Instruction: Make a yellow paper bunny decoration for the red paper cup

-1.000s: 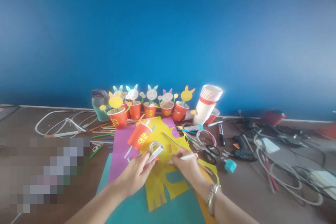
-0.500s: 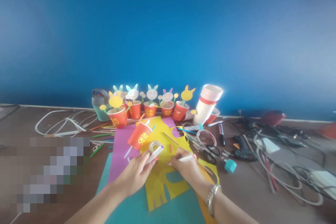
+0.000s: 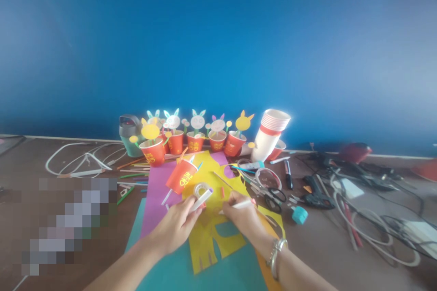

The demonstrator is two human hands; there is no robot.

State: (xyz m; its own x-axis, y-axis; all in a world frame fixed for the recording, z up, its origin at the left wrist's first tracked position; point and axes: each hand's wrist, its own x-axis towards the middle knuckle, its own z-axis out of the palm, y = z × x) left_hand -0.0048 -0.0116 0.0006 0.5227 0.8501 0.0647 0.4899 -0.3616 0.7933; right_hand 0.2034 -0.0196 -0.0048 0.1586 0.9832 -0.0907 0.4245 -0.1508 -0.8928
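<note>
1 slim pen in R grip, cut ppr

Room exists between the forearms above the teal sheet; beyond the left hand, a tilted red cup obstructs.

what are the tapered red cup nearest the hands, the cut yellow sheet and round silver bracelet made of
Red tapered cup: probably smooth paper, with printed yellow lettering. Cut yellow sheet: likely matte paper or thin card, flat with slits. Silver bracelet: apparently polished metal, given bright highlights.
</note>
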